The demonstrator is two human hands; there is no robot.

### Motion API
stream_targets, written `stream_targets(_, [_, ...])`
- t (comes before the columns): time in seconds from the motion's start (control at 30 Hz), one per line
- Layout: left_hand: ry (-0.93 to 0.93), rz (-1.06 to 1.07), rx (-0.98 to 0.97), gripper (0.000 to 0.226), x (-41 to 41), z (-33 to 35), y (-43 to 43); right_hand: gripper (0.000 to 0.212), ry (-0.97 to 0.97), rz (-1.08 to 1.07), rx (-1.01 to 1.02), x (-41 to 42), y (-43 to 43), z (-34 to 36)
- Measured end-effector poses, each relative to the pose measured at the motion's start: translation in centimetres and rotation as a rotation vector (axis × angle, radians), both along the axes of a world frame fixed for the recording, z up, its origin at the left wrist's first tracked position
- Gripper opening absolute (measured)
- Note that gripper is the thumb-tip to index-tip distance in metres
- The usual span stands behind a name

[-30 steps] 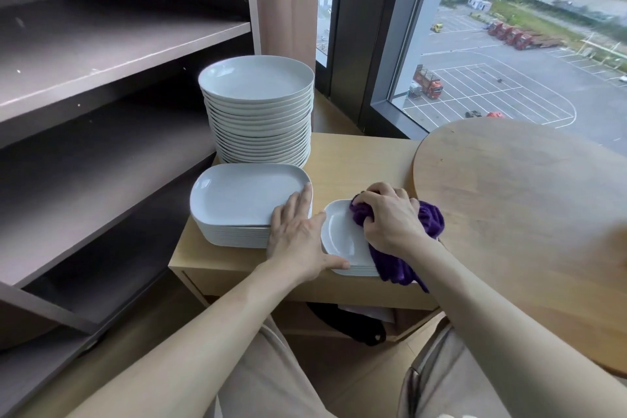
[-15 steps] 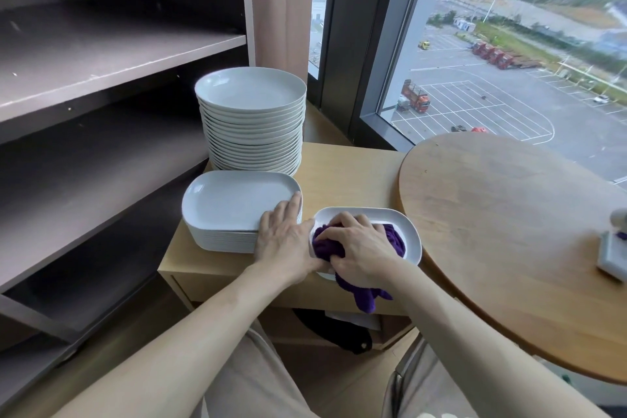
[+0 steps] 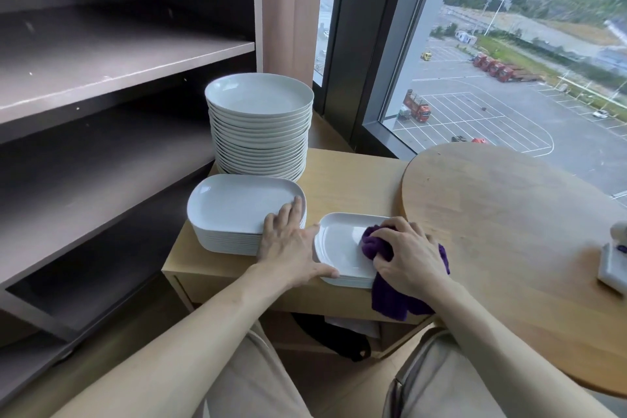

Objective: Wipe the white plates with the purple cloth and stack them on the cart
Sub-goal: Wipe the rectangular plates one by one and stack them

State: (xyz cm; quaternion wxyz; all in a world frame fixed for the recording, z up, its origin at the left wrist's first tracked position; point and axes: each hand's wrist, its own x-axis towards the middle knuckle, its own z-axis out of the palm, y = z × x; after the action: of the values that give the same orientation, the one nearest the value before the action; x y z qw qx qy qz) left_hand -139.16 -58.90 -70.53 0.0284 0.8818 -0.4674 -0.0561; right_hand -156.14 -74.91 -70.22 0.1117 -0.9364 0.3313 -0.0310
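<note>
The purple cloth (image 3: 373, 243) is gripped, bunched, in the right hand (image 3: 407, 254) and pressed into the small rectangular plate (image 3: 339, 244), apparently topping a short stack, between both hands. The left hand (image 3: 288, 244) is laid flat, its thumb bracing the near rim. Glazed ware is judged slippery and brittle, best gripped by opposite rims.

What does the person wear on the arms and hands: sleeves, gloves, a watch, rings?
The left hand and right hand are bare, with no gloves, and no ring is visible. The left forearm and right forearm are uncovered up to the frame edge: no sleeves, watch or bracelet. Light beige trousers show below.
</note>
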Motion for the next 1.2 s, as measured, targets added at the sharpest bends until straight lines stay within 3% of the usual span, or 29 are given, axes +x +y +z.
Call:
stream_targets(0.13, [0.013,-0.007,0.011,0.099,0.0,0.0,-0.1,0.038,-0.138,-0.158,0.003,2.0,0.4,-0.8])
stream_targets(0.27, [0.034,0.0,0.015,0.102,0.1,-0.2,-0.2,0.036,-0.192,-0.152,0.029,4.3,1.1,-1.3])
stream_targets(0.53, [0.054,0.0,-0.02,0.101,0.1,-0.7,-0.3,0.034,-0.106,-0.024,0.022,7.3,3.1,-1.1])
stream_targets(0.83, [0.017,0.002,-0.097,0.069,0.1,-1.1,-0.2,0.043,0.0,0.113,0.165,7.5,4.2,0.6])
stream_targets(0.93, [0.022,0.011,-0.099,0.075,0.0,-1.0,-0.3,0.03,0.027,0.175,0.192,7.0,3.9,0.7])
stream_targets(1.03, [0.03,0.002,-0.071,0.091,0.0,-0.9,-0.3,0.032,0.039,0.22,0.212,6.3,3.7,0.6])
stream_targets(1.2, [0.025,-0.008,-0.024,0.09,0.1,-0.6,0.0,0.019,0.079,0.273,0.16,5.5,3.6,1.4])
